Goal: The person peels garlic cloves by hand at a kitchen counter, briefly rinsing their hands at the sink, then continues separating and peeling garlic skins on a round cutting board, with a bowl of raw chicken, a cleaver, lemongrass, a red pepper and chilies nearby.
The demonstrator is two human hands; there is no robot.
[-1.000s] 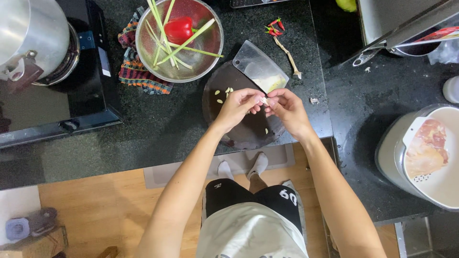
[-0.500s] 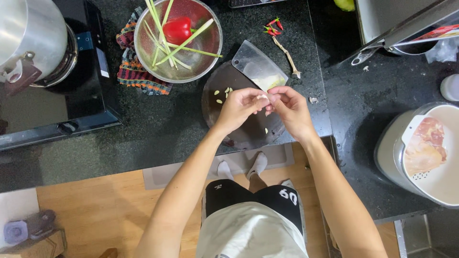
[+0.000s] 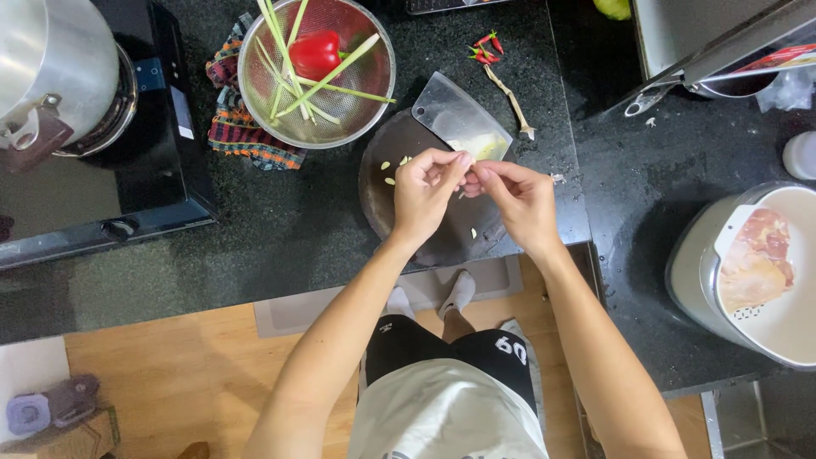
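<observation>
Your left hand and right hand pinch together on a small clove. They hover over the round cutting board on the speckled black desk. Wooden floor lies below.

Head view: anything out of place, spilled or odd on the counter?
Nothing is spilled or damaged. Small pale bits lie scattered on the round dark cutting board, beside the cleaver lying flat on it. The board's near edge sits at the counter's edge. Left hand and right hand pinch something small between the fingertips, too small to identify.
</observation>
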